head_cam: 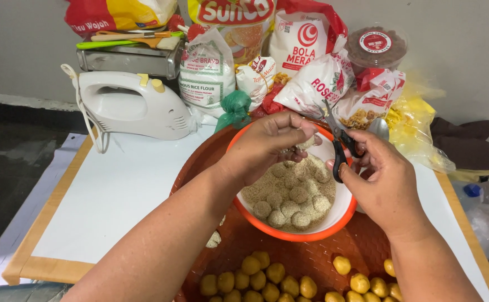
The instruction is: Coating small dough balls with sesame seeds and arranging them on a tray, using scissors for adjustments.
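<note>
1. Left hand [267,145] curled shut, pinching a dough ball [306,142] over the orange bowl [289,232], so crumbs drop inside.
2. Right hand [381,179] closed through scissors [338,146], blades up beside the ball.
3. Plain yellow balls [267,277] on the tray [311,260] below.

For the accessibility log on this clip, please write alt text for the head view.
Over an orange-rimmed bowl of sesame-coated balls, the left hand pinches a piece of dough while the right hand holds scissors. Plain yellow dough balls lie on a brown tray; a white hand mixer and flour bags sit behind.
</note>
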